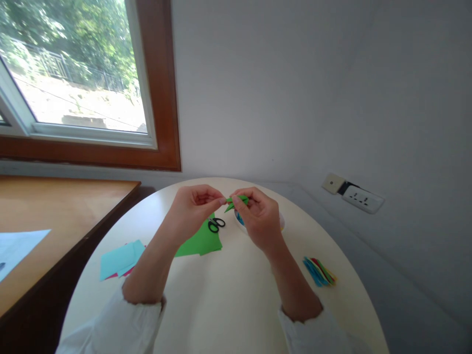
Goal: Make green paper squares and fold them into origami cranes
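Between my two hands, above the far part of the round table, is a small folded green paper piece (pixel 241 199) with pointed ends. My right hand (pixel 258 216) grips its body between thumb and fingers. With thumb and fingertips, my left hand (pixel 195 209) pinches a narrow tip at its left side. Below my left hand lie green paper sheets (pixel 201 241), with black-handled scissors (pixel 214 225) resting on them, their blades partly hidden. Behind my right hand sits a round dish (pixel 282 220), mostly covered, with something blue inside.
Light blue paper sheets (pixel 120 259) overlap pink ones on the white round table (pixel 228 305) at left. Several coloured paper strips (pixel 319 271) lie in a bundle at right. A wooden desk (pixel 66 196) stands left; a wall socket (pixel 362 197) is on the right.
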